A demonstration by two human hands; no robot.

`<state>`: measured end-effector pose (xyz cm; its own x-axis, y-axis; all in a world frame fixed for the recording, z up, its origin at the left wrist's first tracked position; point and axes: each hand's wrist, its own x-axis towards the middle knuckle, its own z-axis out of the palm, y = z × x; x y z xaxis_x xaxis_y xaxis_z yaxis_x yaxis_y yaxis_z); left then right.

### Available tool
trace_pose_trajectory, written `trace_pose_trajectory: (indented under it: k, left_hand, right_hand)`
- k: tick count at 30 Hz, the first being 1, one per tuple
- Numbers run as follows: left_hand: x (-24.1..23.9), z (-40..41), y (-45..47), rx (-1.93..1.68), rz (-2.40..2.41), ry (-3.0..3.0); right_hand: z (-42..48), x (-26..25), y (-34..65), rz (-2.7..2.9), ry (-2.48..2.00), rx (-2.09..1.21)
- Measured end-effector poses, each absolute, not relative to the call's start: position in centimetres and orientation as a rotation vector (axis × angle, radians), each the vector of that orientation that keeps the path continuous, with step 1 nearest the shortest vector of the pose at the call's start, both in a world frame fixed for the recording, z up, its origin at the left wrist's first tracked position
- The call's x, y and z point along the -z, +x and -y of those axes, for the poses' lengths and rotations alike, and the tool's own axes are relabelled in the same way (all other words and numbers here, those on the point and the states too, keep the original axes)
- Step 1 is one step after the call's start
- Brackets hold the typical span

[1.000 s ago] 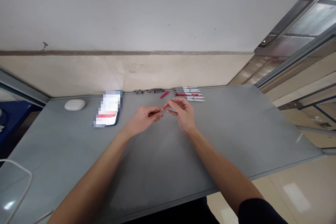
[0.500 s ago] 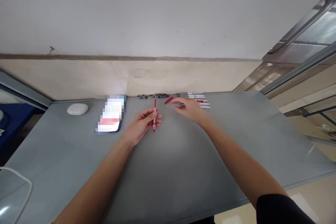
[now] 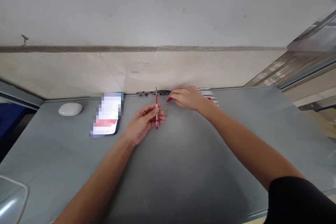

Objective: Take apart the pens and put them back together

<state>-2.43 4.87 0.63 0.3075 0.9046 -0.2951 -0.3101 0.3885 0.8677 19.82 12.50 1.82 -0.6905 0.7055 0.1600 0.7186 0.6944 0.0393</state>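
My left hand (image 3: 145, 120) is closed around a red pen (image 3: 156, 118), held upright between thumb and fingers. The pen has a clear and red body, and a thin red refill with a pale tip sticks out at its top. To the right, my right hand (image 3: 187, 97) bends over the table's back edge, its fingertips pinched on a short red pen barrel (image 3: 169, 99). Most of that piece is covered by the fingers. Several white and red pens (image 3: 210, 94) lie in a row beyond the right hand, partly hidden by it.
Dark pen-like pieces (image 3: 147, 93) lie along the wall at the back edge of the grey table (image 3: 168, 168). A lit phone (image 3: 106, 115) and a white rounded case (image 3: 70, 109) are on the left. A white cable (image 3: 26, 196) curves at the lower left.
My right hand has moved onto the short red barrel and its fingers have closed on it. My left hand keeps hold of the pen. The camera view has shifted slightly.
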Motion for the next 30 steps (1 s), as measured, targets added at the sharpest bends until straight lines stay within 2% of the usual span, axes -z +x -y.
trace_pose_trajectory:
  k: [13,18,22,30]
  left_hand:
    - [-0.6,-4.9,-2.4,-0.920,-0.903,0.799]
    - [-0.7,-4.7,-2.5,-0.924,-0.890,0.808]
    - [-1.1,-4.5,-2.5,-0.939,-0.884,0.824]
    - [-2.5,-3.2,-1.9,-0.958,-0.894,0.825]
  right_hand:
    - [-14.2,-1.7,19.2,2.870,-1.023,0.105]
    - [-12.9,-2.6,19.1,2.704,-1.102,-0.012]
    - [-11.0,-2.9,19.1,2.299,-1.119,-0.288]
    - [-6.2,-0.9,18.6,1.218,-1.022,-1.268]
